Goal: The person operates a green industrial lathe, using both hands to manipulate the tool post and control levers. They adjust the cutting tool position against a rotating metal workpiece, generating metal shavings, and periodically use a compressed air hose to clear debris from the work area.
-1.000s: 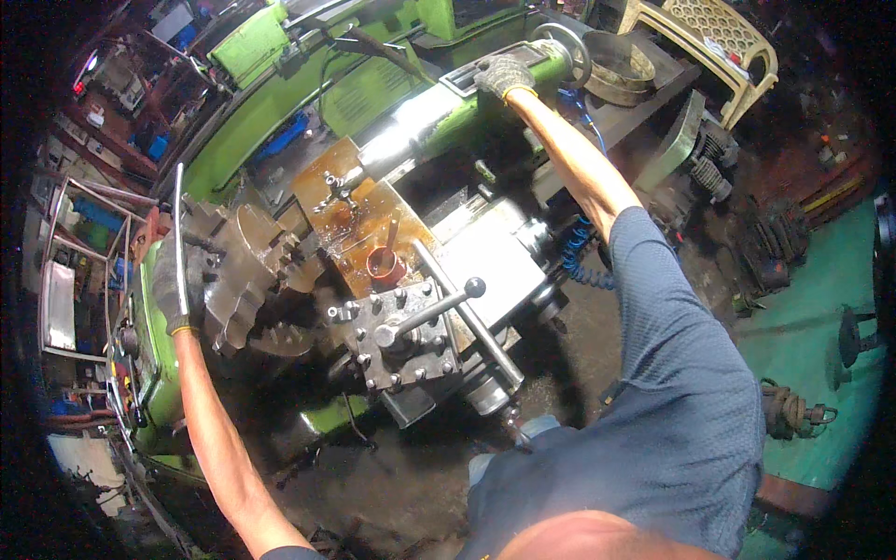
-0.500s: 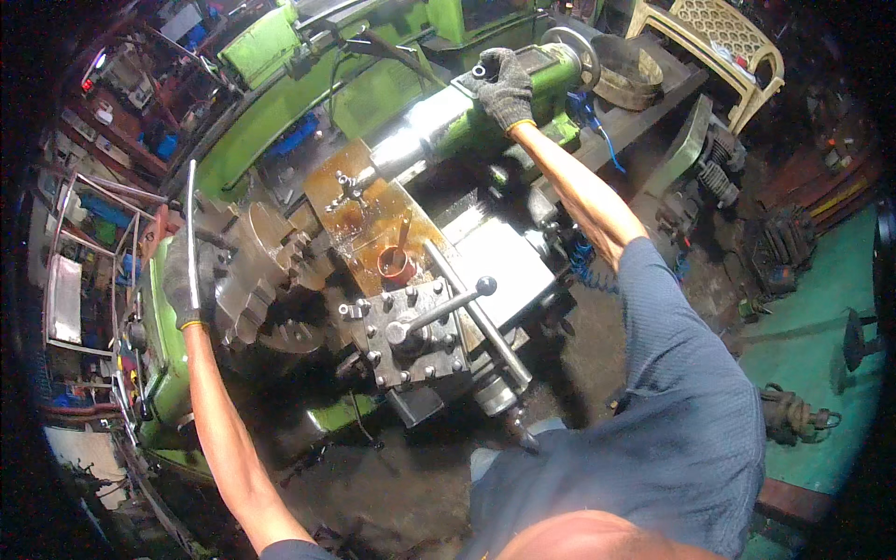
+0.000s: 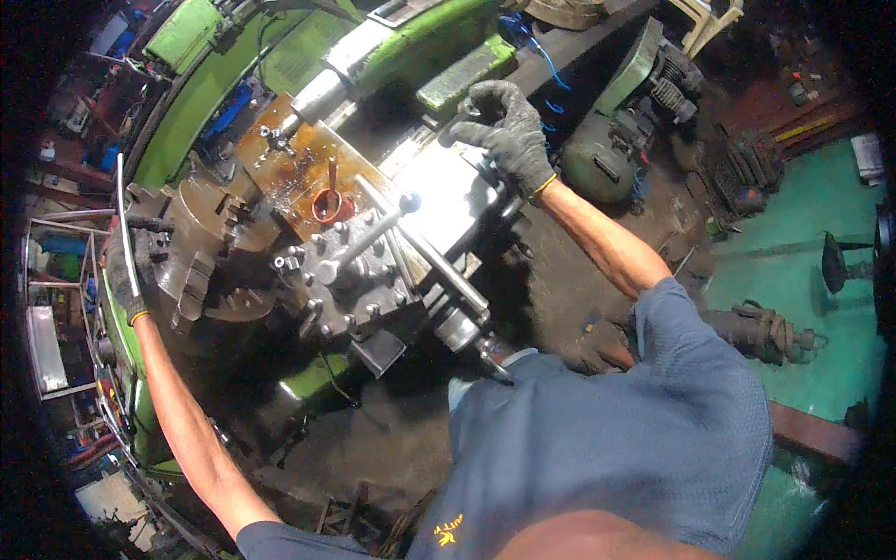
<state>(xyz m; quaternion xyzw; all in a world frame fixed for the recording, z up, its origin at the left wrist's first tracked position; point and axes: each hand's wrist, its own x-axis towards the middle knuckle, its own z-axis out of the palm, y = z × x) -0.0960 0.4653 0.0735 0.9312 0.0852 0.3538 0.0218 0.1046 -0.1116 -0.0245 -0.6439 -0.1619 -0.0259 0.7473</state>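
By the right edge of the lathe carriage (image 3: 431,194), our right hand (image 3: 511,138) curls, fingers half-spread; our left hand's (image 3: 129,273) grip beside the rod (image 3: 125,219) we cannot tell.

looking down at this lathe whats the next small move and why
Probably use the right hand to ease the metal rod clear of the tool post: the rod looks loose, its near end points toward the person, and in this view the ball-ended handle crosses over it. The left hand is farther from it, beside the chuck.
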